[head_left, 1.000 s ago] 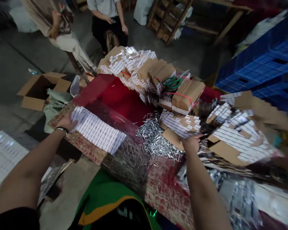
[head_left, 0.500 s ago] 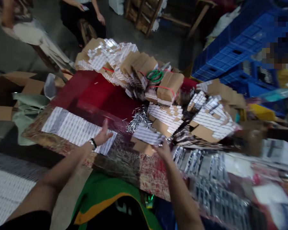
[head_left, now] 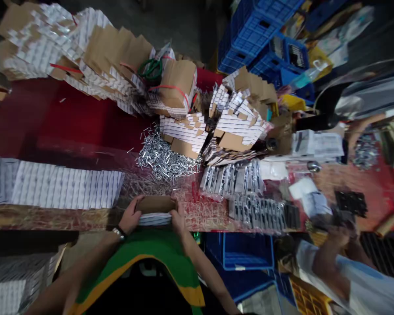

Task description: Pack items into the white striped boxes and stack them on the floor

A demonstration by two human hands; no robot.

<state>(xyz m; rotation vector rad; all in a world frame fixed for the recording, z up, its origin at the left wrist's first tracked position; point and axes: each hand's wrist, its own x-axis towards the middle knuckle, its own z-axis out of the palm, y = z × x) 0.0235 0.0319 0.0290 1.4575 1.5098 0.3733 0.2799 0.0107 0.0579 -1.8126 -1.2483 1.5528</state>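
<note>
Between my two hands, close to my body at the table's front edge, is a small stack of brown cards with a striped white band (head_left: 155,218). My left hand (head_left: 131,216) grips its left end, and my right hand (head_left: 178,214) closes on the right end. Just beyond lies a heap of small silvery metal pins (head_left: 166,157). To the left a row of overlapping white striped cards (head_left: 65,186) lies along the table. Past the pins sits a loose pile of brown-and-white cards (head_left: 185,133).
Bundles of cards (head_left: 111,57) line the far side, one tied bundle (head_left: 177,83) with red bands. Plastic-wrapped packets (head_left: 259,212) lie to the right. Blue crates (head_left: 246,35) stand behind, and another blue crate (head_left: 248,251) is below the edge. A co-worker's hands (head_left: 339,236) are at far right.
My view has swung to the right. The right hand has brought the striped cards from beside the pins to the table's front edge, and the left hand has left the row and taken their other end.
</note>
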